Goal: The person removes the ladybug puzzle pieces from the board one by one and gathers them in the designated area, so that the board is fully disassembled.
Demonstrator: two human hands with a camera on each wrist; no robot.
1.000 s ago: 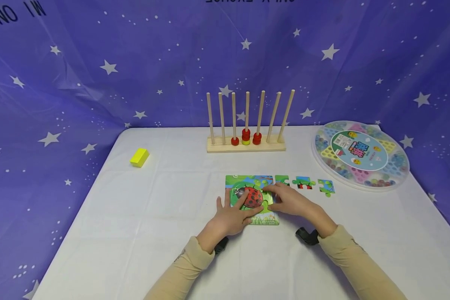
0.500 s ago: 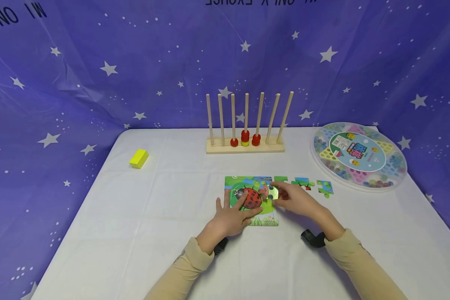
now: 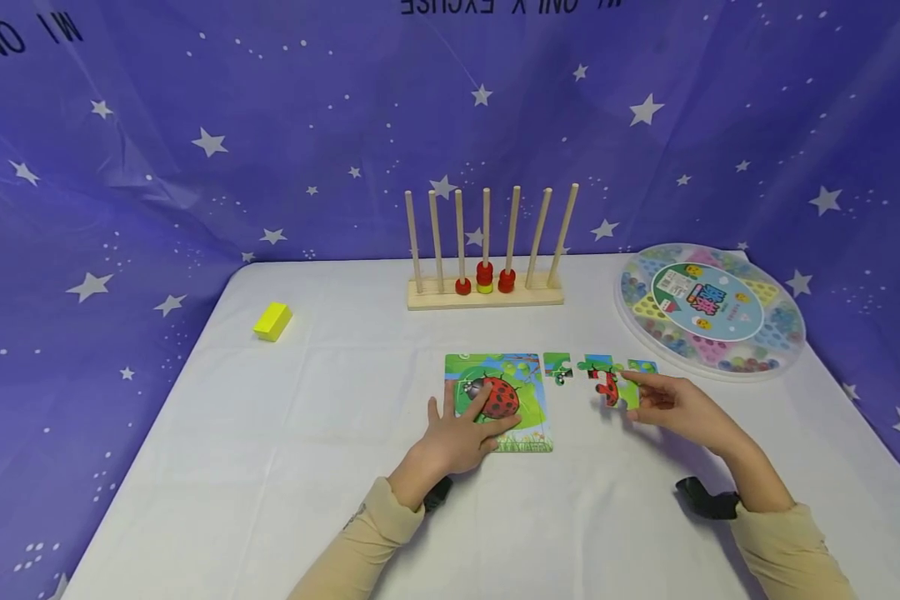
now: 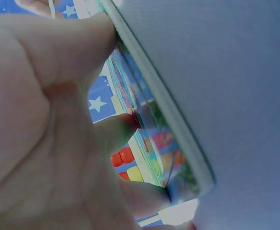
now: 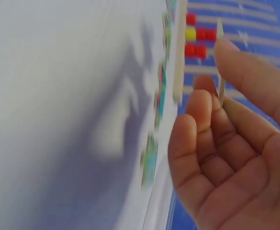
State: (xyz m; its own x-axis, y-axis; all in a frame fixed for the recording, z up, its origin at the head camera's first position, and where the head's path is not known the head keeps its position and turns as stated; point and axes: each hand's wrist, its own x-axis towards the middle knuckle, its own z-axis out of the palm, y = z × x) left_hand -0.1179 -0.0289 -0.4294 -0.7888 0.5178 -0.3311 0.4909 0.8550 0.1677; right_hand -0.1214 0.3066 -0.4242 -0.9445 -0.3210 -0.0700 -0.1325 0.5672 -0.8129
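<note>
A square puzzle board (image 3: 531,425) with a ladybug picture lies on the white table. My left hand (image 3: 453,442) rests on it, fingers spread across the ladybug; in the left wrist view the fingertips touch its face near the edge. To the right, my right hand (image 3: 686,410) pinches a red and green puzzle piece (image 3: 627,393) between thumb and fingers, held above the table. Edge-on, that piece (image 5: 221,88) shows as a thin strip in the right wrist view. Behind it lie loose puzzle pieces: one (image 3: 557,364), another (image 3: 595,363) and a partly covered third (image 3: 642,365).
A wooden peg rack (image 3: 487,298) with red and yellow beads stands at the back. A round clear case (image 3: 708,304) of beads is at the back right. Far left sits a yellow block (image 3: 273,322). A starry blue cloth (image 3: 375,108) hangs behind the table.
My right hand has lifted a puzzle piece off the board and carried it to the right, towards the loose pieces. The left hand has stayed on the board.
</note>
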